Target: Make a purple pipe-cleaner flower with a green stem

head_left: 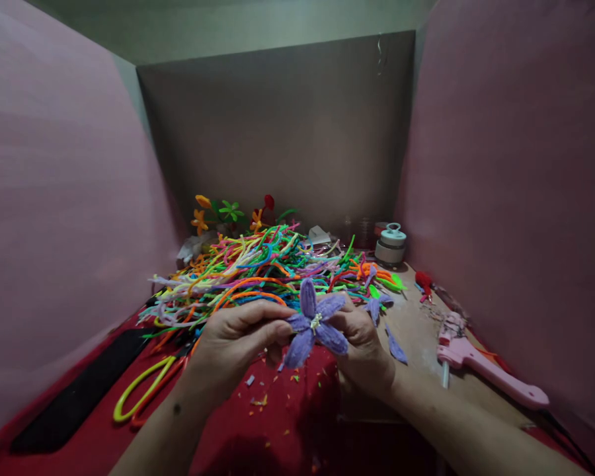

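A purple pipe-cleaner flower (303,345) with five petals and a pale yellow centre faces me, held up between both hands. My left hand (245,337) pinches its left petal between thumb and fingers. Behind the petals on the right, my right hand (364,340) is closed on the flower; its fingertips are partly hidden. Loose purple petals (395,345) lie on the board just right of my right hand.
A heap of coloured pipe cleaners (258,264) fills the back. Scissors with yellow and orange handles (146,390) and a black strip (79,390) lie left. On the board (416,330) at right rests a pink glue gun (490,370). Finished flowers (231,210) stand behind.
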The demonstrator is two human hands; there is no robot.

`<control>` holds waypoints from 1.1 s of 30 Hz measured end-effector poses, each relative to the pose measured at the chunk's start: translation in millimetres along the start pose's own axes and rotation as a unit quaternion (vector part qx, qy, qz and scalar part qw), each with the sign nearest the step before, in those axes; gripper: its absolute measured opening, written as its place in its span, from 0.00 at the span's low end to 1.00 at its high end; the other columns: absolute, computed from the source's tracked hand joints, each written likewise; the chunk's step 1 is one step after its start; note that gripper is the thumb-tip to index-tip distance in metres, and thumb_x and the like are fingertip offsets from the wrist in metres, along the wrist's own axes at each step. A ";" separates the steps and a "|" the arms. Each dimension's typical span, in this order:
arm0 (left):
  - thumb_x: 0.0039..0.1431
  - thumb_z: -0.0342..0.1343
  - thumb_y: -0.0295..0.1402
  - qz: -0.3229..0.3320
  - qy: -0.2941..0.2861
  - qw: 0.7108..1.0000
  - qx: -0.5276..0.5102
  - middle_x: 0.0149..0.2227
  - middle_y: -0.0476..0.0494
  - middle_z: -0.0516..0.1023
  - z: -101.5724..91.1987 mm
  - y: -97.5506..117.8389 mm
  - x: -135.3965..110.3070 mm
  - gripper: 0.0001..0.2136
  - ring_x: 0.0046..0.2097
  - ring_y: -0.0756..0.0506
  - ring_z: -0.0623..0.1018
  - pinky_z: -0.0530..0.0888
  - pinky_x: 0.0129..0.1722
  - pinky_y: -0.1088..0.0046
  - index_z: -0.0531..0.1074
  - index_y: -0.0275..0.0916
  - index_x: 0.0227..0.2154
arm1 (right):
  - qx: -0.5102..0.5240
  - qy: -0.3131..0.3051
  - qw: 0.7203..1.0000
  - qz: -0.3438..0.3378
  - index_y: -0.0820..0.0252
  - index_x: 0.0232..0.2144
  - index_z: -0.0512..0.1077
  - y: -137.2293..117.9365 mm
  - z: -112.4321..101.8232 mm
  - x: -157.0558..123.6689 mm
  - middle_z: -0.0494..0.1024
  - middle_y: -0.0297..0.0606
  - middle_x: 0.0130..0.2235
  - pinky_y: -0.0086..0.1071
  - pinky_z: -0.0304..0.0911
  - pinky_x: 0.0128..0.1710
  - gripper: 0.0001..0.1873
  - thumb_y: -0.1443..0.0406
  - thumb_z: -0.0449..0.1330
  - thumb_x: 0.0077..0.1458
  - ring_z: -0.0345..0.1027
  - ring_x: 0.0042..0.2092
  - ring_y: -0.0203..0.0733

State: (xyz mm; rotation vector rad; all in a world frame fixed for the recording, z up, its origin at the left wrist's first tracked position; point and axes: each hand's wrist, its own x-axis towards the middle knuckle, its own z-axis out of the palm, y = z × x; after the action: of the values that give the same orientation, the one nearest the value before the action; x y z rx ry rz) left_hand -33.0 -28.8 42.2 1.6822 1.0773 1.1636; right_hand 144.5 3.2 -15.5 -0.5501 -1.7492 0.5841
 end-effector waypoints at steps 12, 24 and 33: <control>0.43 0.63 0.35 -0.149 -0.074 0.964 -0.206 0.17 0.47 0.74 -3.1 -11.1 7.1 0.10 0.16 0.52 0.71 0.68 0.15 0.79 0.74 0.33 0.27 | -0.004 -0.020 1.000 -0.010 0.55 0.26 0.75 -2.3 -0.9 0.0 0.75 0.36 0.34 0.38 0.58 0.41 0.05 0.65 0.59 0.52 0.65 0.38 0.40; 0.51 0.57 0.39 -0.059 -0.025 0.998 -0.030 0.25 0.48 0.74 -7.8 21.4 20.9 0.10 0.26 0.52 0.71 0.66 0.26 0.79 0.76 0.37 0.31 | -0.042 -0.028 0.998 -0.044 0.56 0.25 0.74 -4.4 -1.3 1.8 0.76 0.37 0.35 0.39 0.56 0.43 0.06 0.65 0.58 0.52 0.66 0.39 0.40; 0.48 0.60 0.36 -0.185 -0.092 0.966 -0.156 0.19 0.49 0.70 3.5 12.1 30.8 0.11 0.19 0.55 0.66 0.60 0.19 0.79 0.70 0.32 0.21 | -0.120 -0.063 0.984 -0.117 0.56 0.28 0.74 -10.8 -5.3 4.4 0.77 0.38 0.40 0.40 0.53 0.43 0.04 0.68 0.59 0.49 0.68 0.39 0.40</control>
State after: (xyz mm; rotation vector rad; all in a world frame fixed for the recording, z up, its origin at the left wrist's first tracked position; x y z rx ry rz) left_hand -20.7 -4.1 60.9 1.2523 0.9794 0.8644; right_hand 147.9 -1.8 -4.2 -0.4716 -1.9858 0.2466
